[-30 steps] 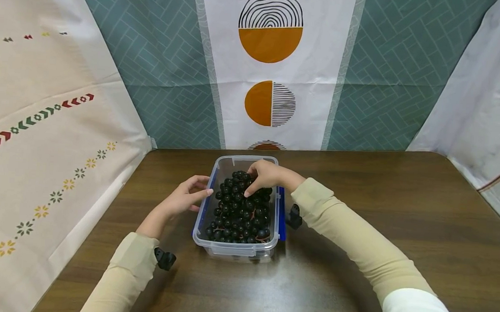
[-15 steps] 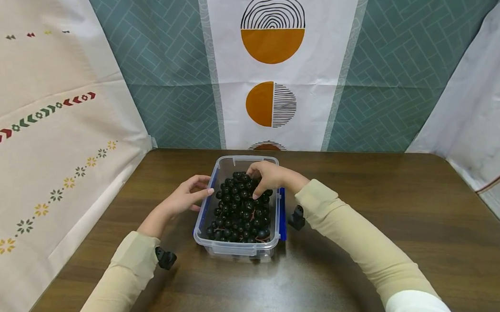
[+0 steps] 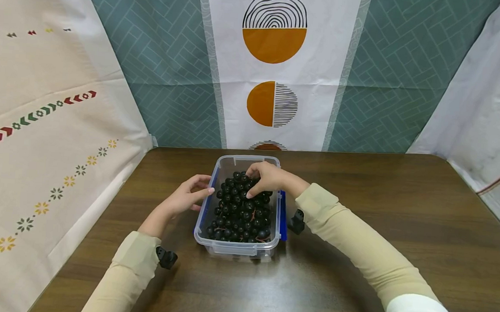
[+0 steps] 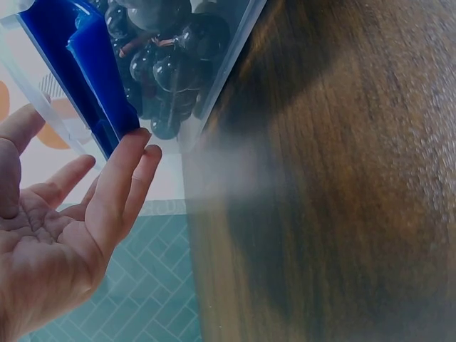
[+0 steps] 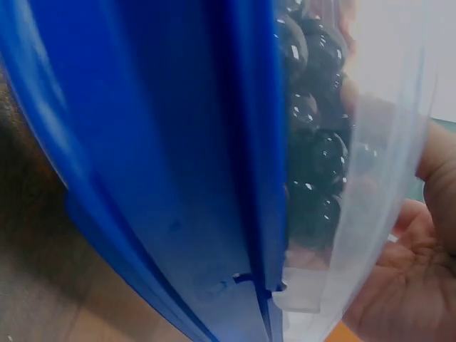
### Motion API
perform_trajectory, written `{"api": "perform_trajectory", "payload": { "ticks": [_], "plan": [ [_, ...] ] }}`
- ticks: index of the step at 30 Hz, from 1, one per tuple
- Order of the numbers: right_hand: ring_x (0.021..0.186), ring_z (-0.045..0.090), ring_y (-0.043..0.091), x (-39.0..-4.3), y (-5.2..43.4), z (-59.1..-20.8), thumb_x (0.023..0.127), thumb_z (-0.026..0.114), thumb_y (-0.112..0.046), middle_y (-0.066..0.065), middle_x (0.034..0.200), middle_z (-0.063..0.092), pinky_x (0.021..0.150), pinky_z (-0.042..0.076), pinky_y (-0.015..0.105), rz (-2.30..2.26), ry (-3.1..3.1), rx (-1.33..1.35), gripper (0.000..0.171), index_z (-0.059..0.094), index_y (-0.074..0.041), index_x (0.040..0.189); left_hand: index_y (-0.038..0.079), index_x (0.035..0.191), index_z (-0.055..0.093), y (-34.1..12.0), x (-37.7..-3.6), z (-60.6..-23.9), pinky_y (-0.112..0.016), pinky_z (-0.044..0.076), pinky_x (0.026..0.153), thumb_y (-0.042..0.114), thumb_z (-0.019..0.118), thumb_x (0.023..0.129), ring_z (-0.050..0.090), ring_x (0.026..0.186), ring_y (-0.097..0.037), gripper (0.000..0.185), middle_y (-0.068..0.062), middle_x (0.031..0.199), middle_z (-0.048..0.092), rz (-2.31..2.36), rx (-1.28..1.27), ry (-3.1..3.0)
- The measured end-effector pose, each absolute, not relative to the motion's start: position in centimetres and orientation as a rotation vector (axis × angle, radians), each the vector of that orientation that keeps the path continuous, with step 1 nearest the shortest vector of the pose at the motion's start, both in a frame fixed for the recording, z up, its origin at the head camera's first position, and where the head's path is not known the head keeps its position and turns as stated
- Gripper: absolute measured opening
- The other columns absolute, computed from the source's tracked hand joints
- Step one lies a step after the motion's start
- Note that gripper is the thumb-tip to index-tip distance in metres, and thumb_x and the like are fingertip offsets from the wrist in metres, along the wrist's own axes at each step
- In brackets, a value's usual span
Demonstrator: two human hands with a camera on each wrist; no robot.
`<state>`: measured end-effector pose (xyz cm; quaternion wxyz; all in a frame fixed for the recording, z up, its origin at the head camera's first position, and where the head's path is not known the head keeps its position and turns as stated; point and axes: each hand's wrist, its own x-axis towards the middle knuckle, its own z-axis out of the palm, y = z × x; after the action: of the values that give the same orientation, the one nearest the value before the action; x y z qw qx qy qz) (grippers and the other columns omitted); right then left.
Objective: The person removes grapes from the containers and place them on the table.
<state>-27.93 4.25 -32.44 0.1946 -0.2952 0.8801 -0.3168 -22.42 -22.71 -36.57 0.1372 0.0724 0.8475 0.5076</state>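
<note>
Right hand (image 3: 268,177) grasps dark grapes (image 3: 237,217) inside a clear plastic container (image 3: 232,245).
On the brown wooden table (image 3: 402,194), the left hand (image 3: 180,200), fingers loosely extended, touches the container's blue side flap (image 4: 103,71).

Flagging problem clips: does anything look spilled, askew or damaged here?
Nothing stands out as spilled or damaged: the dark grapes lie inside the clear container, which stands upright on the table. The blue flap on its right side, in the head view, juts outward, but with no lid on top that seems unremarkable.
</note>
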Motion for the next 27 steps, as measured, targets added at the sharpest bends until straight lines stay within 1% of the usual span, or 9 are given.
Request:
{"api": "perform_trajectory", "payload": {
  "ticks": [3, 10, 15, 17, 27],
  "plan": [
    [0.123, 0.050, 0.029, -27.8, 4.3, -32.6, 0.078, 0.079, -0.019, 0.014, 0.131, 0.055, 0.100, 0.044, 0.042, -0.921, 2.482, -0.837, 0.056, 0.056, -0.003, 0.126, 0.013, 0.143, 0.035, -22.7, -22.4, -36.5, -0.046, 0.055, 0.082, 0.035, 0.055, 0.096, 0.053, 0.114, -0.034, 0.055, -0.019, 0.134, 0.042, 1.469, 0.209, 2.452],
    [0.118, 0.053, 0.029, -27.4, 4.4, -32.9, 0.075, 0.080, -0.010, 0.013, 0.125, 0.059, 0.097, 0.047, 0.042, -0.931, 2.521, -0.856, 0.048, 0.059, -0.005, 0.119, 0.014, 0.143, 0.035, -22.6, -22.5, -36.7, -0.046, 0.054, 0.083, 0.036, 0.054, 0.097, 0.051, 0.115, -0.034, 0.054, -0.018, 0.134, 0.042, 1.464, 0.202, 2.449],
    [0.118, 0.053, 0.028, -27.0, 4.2, -33.0, 0.074, 0.081, -0.009, 0.013, 0.123, 0.059, 0.096, 0.047, 0.042, -0.949, 2.530, -0.879, 0.045, 0.060, -0.007, 0.114, 0.011, 0.144, 0.033, -22.7, -22.4, -36.7, -0.047, 0.054, 0.083, 0.035, 0.054, 0.097, 0.050, 0.116, -0.035, 0.057, -0.021, 0.135, 0.040, 1.465, 0.222, 2.450],
    [0.117, 0.054, 0.028, -26.8, 4.2, -33.1, 0.074, 0.080, -0.008, 0.013, 0.122, 0.060, 0.096, 0.047, 0.042, -0.957, 2.538, -0.891, 0.044, 0.060, -0.008, 0.113, 0.010, 0.144, 0.032, -22.7, -22.4, -36.7, -0.047, 0.054, 0.083, 0.034, 0.054, 0.097, 0.050, 0.117, -0.035, 0.057, -0.022, 0.135, 0.039, 1.470, 0.229, 2.446],
    [0.115, 0.055, 0.027, -26.1, 4.5, -33.2, 0.075, 0.080, -0.010, 0.010, 0.120, 0.062, 0.095, 0.048, 0.041, -0.984, 2.567, -0.909, 0.043, 0.061, -0.007, 0.114, 0.011, 0.145, 0.031, -22.6, -22.3, -36.7, -0.049, 0.054, 0.082, 0.034, 0.054, 0.097, 0.046, 0.121, -0.039, 0.058, -0.021, 0.137, 0.038, 1.481, 0.218, 2.434]
  ]
}}
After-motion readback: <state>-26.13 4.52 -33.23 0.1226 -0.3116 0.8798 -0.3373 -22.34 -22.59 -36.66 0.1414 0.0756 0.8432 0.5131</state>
